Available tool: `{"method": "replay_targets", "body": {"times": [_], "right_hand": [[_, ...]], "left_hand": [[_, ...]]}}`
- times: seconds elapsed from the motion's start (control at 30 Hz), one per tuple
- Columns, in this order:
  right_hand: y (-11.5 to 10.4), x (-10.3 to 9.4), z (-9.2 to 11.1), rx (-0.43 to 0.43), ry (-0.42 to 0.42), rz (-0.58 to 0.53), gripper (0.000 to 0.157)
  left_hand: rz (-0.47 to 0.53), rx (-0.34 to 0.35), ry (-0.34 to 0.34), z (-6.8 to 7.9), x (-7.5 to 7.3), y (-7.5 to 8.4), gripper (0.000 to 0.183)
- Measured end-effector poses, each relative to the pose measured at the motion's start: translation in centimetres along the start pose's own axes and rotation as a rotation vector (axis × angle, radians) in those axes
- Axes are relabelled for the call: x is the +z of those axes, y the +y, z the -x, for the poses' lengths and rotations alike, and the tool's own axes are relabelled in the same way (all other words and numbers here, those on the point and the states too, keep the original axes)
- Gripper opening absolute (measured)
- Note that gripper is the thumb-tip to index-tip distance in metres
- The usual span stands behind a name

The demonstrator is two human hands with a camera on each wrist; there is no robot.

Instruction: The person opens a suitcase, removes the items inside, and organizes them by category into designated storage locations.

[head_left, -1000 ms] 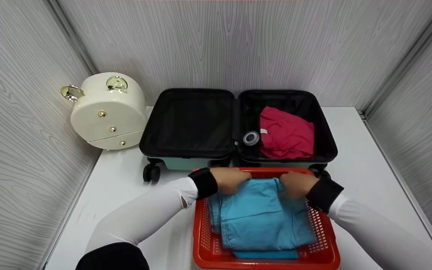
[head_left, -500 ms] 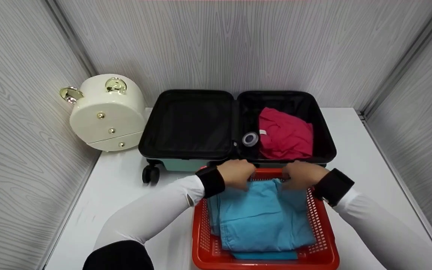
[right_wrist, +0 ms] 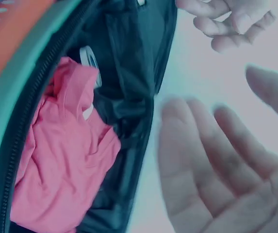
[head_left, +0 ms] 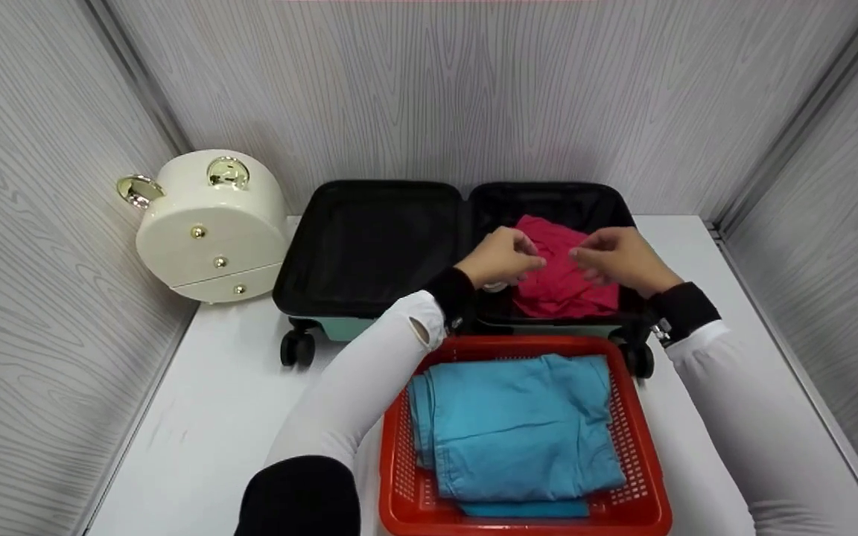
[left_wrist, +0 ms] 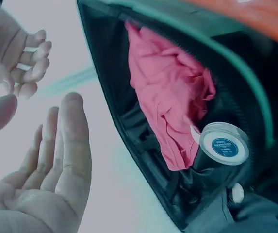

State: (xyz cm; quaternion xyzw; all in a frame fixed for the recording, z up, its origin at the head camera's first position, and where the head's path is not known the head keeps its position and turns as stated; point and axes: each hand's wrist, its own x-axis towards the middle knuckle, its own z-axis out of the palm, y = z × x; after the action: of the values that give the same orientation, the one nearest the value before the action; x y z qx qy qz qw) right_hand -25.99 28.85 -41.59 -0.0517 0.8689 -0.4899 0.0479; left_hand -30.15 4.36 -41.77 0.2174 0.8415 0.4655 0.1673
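My left hand (head_left: pixel 502 259) hangs over the right half of the open suitcase (head_left: pixel 378 246), fingers loosely bent and holding nothing. Facing it, my right hand (head_left: pixel 619 259) is likewise free, its fingers relaxed in the right wrist view. Beneath both hands a crumpled pink-red garment (head_left: pixel 559 298) lies in the suitcase's black lining. A round container with a blue label (left_wrist: pixel 224 147) sits beside the garment; my left hand partly covers it in the head view. Closer to me, a folded blue garment (head_left: pixel 522 432) lies in a red plastic basket (head_left: pixel 392 476).
A cream round case (head_left: pixel 213 223) with gold knobs and handles stands left of the suitcase on the white table (head_left: pixel 228 402). Wheels (head_left: pixel 298 348) stick out at the suitcase's near side. Patterned panels (head_left: pixel 369 89) enclose the back and both sides.
Both hands have left the blue garment in the basket and moved forward and up, over the pink-red garment. The blue garment stays folded in the basket.
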Motion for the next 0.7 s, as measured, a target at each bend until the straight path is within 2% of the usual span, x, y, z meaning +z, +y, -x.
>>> {"method": "replay_targets", "body": {"times": [0.17, 0.27, 0.37, 0.47, 0.57, 0.7], "right_hand": [[1.0, -1.1, -1.5, 0.157, 0.165, -0.276, 0.043], [2.0, -1.4, -2.1, 0.253, 0.221, -0.417, 0.054], [4.0, -1.4, -2.8, 0.35, 0.263, -0.486, 0.073], [6.0, -1.1, -3.5, 0.438, 0.275, -0.463, 0.092], [7.5, -0.7, -4.1, 0.483, 0.264, -0.365, 0.098], [8.9, -0.5, -4.6, 0.502, 0.229, -0.199, 0.093]], "left_hand": [[0.204, -0.106, 0.152, -2.8, 0.8, -0.5, 0.026], [0.344, -0.194, 0.188, -4.1, 1.5, -1.1, 0.034], [0.417, -0.283, 0.19, -5.1, 2.1, -1.6, 0.045], [0.442, -0.355, 0.163, -5.8, 2.5, -2.1, 0.053], [0.403, -0.399, 0.121, -6.4, 3.0, -2.4, 0.058], [0.233, -0.395, 0.082, -7.0, 3.6, -3.0, 0.059]]}}
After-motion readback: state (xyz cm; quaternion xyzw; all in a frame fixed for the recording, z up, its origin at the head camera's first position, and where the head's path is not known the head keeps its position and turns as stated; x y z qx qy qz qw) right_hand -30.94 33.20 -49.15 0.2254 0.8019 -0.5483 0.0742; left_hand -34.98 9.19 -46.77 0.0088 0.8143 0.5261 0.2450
